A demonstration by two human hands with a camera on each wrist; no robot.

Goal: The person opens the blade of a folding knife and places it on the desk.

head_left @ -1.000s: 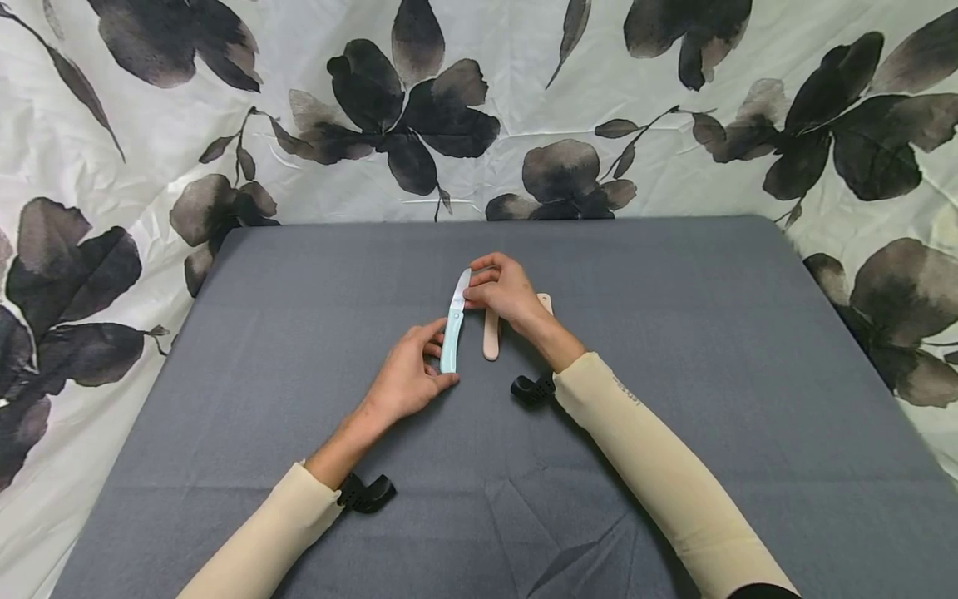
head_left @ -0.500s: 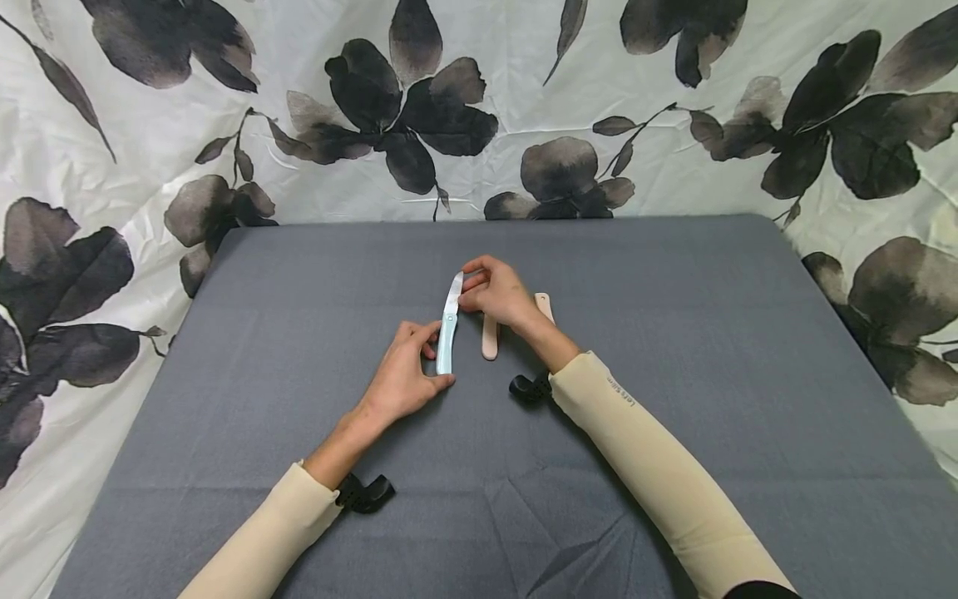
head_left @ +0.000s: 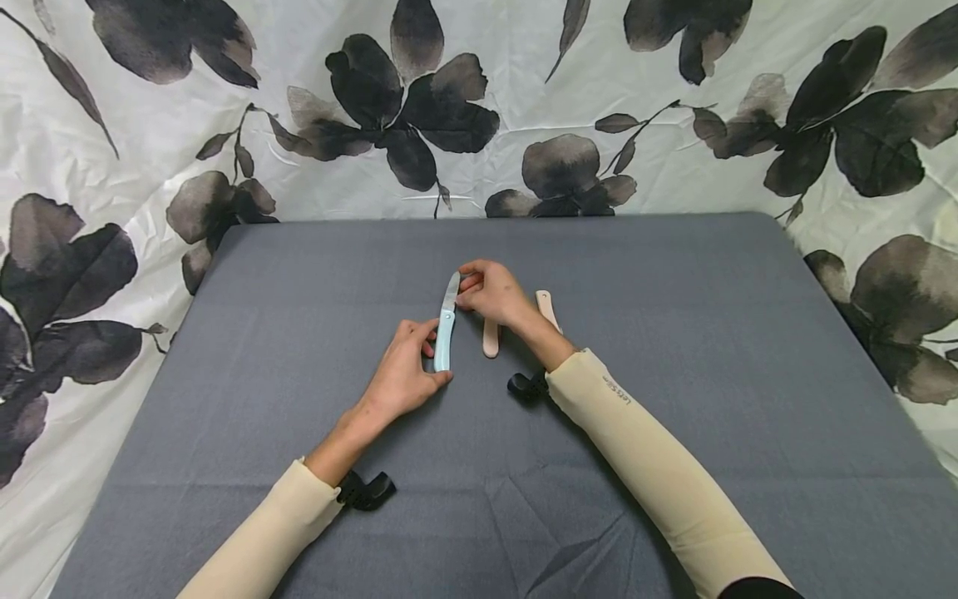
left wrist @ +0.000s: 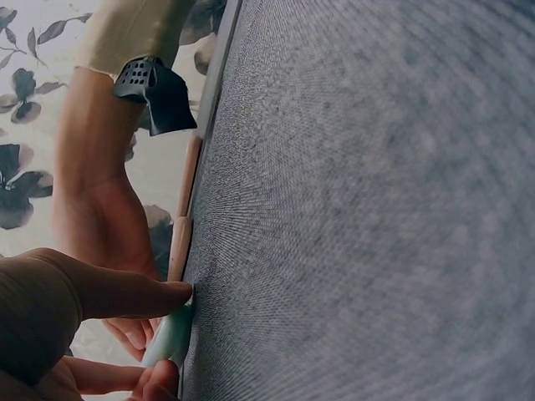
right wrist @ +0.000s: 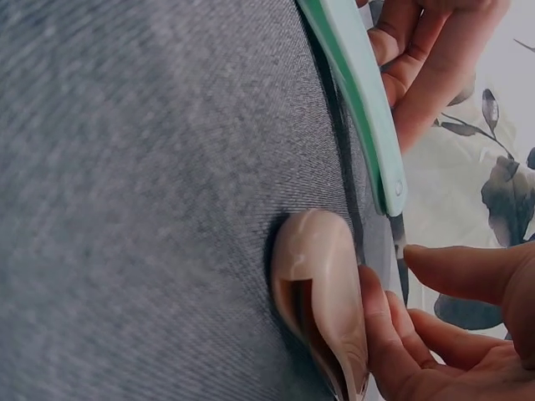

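Observation:
A knife with a mint-green handle (head_left: 444, 341) and a bare metal blade (head_left: 451, 291) lies lengthwise on the grey cloth, tip pointing away. My left hand (head_left: 402, 370) holds the handle, its thumb at the butt end and its fingers along the left side; the left wrist view shows the handle (left wrist: 171, 334) between them. At the blade, my right hand (head_left: 494, 293) has its fingertips beside the tip and right edge, loosely bent; whether they pinch it cannot be told. Under that hand lies a beige, round-ended, slotted piece (right wrist: 322, 259), partly hidden.
Another slim beige piece (head_left: 548, 309) with a small hole lies slanted behind my right wrist. Grey cloth (head_left: 674, 333) covers the table around the hands. A white sheet with dark flowers (head_left: 561, 75) hangs beyond the far edge. Each wrist carries a black camera mount (head_left: 367, 491).
Both hands have shifted slightly left, and the knife has moved left with them. My right fingertips now sit at the blade's edge, where the thumb overlapped it before. Beige pieces stay put.

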